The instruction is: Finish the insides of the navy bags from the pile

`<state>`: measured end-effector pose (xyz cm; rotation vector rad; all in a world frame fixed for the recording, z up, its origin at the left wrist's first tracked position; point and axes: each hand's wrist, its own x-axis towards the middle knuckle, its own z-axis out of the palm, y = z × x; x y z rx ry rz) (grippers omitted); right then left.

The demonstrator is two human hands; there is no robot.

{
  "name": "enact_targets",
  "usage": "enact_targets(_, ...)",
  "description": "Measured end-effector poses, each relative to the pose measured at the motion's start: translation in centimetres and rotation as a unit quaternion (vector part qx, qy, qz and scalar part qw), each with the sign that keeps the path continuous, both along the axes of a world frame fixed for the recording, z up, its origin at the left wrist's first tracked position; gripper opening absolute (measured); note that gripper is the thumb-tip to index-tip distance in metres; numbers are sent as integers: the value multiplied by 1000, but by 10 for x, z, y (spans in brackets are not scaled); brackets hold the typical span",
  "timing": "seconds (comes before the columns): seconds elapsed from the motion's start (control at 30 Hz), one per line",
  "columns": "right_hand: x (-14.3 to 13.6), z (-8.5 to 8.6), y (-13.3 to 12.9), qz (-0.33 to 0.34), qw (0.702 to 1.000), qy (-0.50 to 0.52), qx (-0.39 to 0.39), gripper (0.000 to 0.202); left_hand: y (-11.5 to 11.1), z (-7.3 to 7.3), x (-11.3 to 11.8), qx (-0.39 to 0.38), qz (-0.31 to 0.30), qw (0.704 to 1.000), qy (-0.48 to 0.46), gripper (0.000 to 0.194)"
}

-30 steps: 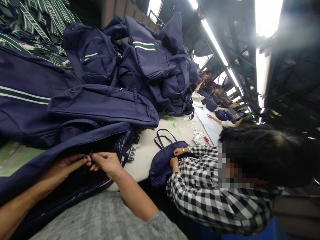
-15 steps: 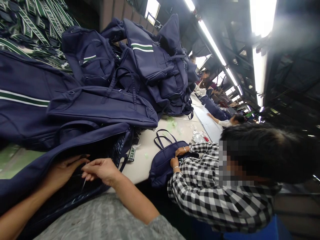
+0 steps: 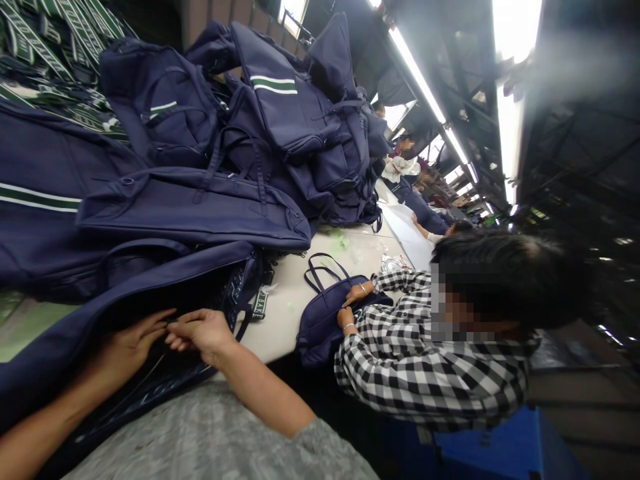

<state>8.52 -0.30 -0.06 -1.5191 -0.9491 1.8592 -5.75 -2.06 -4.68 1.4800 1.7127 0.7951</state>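
Note:
A navy bag (image 3: 165, 283) lies open in front of me, its dark patterned lining (image 3: 239, 293) showing inside. Both of my hands are at its mouth, with their fingertips nearly meeting. My right hand (image 3: 205, 335) is closed in a pinch on a thin, pale thread (image 3: 156, 368), which trails down over the lining. From the other side my left hand (image 3: 131, 341) reaches in, thumb and forefinger drawn together close to the right fingertips. Whatever lies between those left fingers is too small to make out.
Navy bags (image 3: 280, 113) are heaped along the table (image 3: 280, 327), with green-and-white straps (image 3: 55, 47) at the far left. On my right, a co-worker in a checked shirt (image 3: 425, 373) handles a smaller navy bag (image 3: 325, 310). A blue box (image 3: 500, 443) stands behind that person.
My two hands have come slightly closer together at the fingertips. The thread, which hung below my right hand, now slants down to the left. The view has shifted a little.

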Motion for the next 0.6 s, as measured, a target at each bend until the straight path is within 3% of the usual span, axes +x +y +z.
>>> enact_targets(0.1,1,-4,0,-44,991,123,-42,17,-1,0,0,-21,-32,999,-1,74)
enact_targets(0.23,4,-5,1,-23,983,176,-44,18,-3,4,0,-3,-47,999,23,64)
enact_targets(0.33,8,-3,3,-3,981,183,-69,17,-6,1,-2,20,-72,996,46,57)
enact_targets(0.47,10,1,3,13,984,152,-93,17,-10,-8,-9,38,-152,982,109,52)
enact_targets(0.6,10,4,2,14,986,142,-90,16,-11,-5,-6,9,-117,988,99,49)
